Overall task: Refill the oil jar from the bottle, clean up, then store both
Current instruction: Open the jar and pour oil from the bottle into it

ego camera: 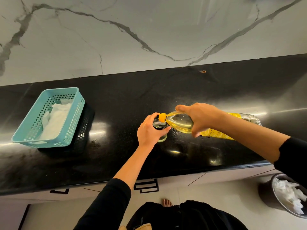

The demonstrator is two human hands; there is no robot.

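Observation:
A clear plastic oil bottle (181, 123) with a yellow neck ring and yellow label lies tipped almost flat, its mouth over the jar. My right hand (201, 118) grips the bottle around its shoulder. A thin stream of yellow oil runs into the small glass oil jar (160, 126), which stands on the black counter (126, 103) and has a dark rim. My left hand (149, 131) is wrapped around the jar's side, hiding most of it. A little oil shows at the jar's bottom.
A turquoise perforated basket (78, 112) with white paper towels inside sits at the left on the counter. A bin (267, 196) holding crumpled white paper stands on the floor at lower right. A marble wall rises behind the counter. Drawer handles show below the counter edge.

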